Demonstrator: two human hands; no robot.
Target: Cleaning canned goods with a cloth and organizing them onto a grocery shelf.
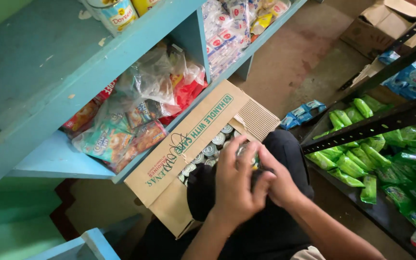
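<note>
The fingers of the left hand [234, 185] and right hand [274, 177] curl together around a small can [247, 155], gripping it between both palms above the open cardboard box [188, 144] of cans [211, 150], beside the blue shelf [49, 62] holding snack packets [121, 130].

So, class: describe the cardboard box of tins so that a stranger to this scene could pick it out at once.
Find the blue shelf unit on the left. On the floor against its lower shelf stands an open brown cardboard box, right in front of the person's two hands. Unlike the other boxes at top right, it holds rows of round silver tins.
</note>
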